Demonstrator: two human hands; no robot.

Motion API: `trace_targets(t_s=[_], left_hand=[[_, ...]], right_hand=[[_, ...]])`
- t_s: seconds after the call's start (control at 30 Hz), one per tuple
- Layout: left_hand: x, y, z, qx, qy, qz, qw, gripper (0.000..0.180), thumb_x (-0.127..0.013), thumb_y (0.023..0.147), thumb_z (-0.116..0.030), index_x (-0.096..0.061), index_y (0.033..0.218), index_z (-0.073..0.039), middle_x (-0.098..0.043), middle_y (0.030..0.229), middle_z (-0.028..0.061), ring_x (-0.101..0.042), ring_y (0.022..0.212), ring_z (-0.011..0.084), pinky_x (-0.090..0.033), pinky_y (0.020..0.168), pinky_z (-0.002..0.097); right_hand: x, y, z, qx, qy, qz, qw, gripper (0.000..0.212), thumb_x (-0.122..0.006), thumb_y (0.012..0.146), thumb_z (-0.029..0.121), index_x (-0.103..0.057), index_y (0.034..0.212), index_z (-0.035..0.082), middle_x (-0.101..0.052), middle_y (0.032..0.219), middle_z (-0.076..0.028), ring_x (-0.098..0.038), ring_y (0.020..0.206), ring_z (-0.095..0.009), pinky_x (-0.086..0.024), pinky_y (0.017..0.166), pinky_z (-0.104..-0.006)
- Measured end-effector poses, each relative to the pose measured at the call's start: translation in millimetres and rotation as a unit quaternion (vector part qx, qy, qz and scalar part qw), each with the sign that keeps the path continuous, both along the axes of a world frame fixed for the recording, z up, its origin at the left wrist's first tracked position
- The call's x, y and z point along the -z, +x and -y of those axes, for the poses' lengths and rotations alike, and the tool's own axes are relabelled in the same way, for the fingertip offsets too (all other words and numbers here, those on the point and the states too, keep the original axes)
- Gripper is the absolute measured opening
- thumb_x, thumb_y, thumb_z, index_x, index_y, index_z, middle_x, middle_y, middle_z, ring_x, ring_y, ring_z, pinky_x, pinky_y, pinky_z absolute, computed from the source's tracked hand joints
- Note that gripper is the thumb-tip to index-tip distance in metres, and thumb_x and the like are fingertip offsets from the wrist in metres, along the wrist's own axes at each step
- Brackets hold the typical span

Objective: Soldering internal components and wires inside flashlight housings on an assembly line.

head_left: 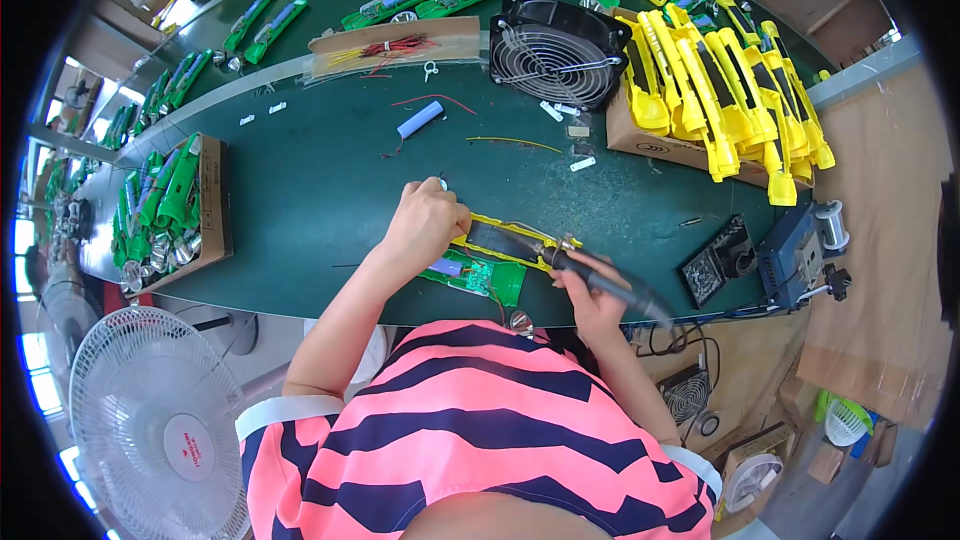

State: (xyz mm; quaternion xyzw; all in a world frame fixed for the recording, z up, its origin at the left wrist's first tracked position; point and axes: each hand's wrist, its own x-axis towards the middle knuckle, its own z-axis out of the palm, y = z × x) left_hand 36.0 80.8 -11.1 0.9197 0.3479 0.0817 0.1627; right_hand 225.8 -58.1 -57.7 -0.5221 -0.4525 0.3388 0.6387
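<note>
head view: the left hand (420, 223) bunches its fingers at the left end of a long yellow plastic frame (492, 238); whether they grip it, i cannot tell. the right hand (594, 306) clamps a dark pen-shaped soldering iron (618, 290), pointing left. the frame's long axis runs left to right, right end nearer the wearer, just beyond a green plastic shell (509, 284).

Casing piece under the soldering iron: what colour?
The casing piece is yellow around the rim with a dark middle; shows best in the head view, the only one.
</note>
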Motion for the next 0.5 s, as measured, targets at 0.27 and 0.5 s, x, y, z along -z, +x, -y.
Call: trace_targets(t_s=[0.27, 0.5], left_hand=[[5, 7, 2, -0.021, 0.036, -0.094, 0.995, 0.005, -0.060, 0.062, -0.014, -0.064, 0.062, -0.015, -0.055, 0.065, 0.0014, -0.048, 0.077, 0.0200, -0.035, 0.072, 0.0333], [2, 8, 5, -0.015, 0.045, -0.107, 0.993, 0.008, -0.058, 0.063, -0.013, -0.065, 0.062, -0.016, -0.055, 0.068, 0.0021, -0.049, 0.079, 0.0207, -0.035, 0.070, 0.0341]], right_hand=[[1, -5, -28, -0.026, -0.127, -0.253, 0.959, 0.010, -0.056, 0.080, 0.002, -0.056, 0.088, -0.004, -0.060, 0.069, -0.009, -0.057, 0.057, -0.012, -0.046, 0.050, -0.0209], [0, -10, -30, -0.026, -0.139, -0.219, 0.965, 0.011, -0.056, 0.080, 0.002, -0.056, 0.089, -0.004, -0.060, 0.071, -0.009, -0.058, 0.060, -0.011, -0.044, 0.048, -0.0192]])
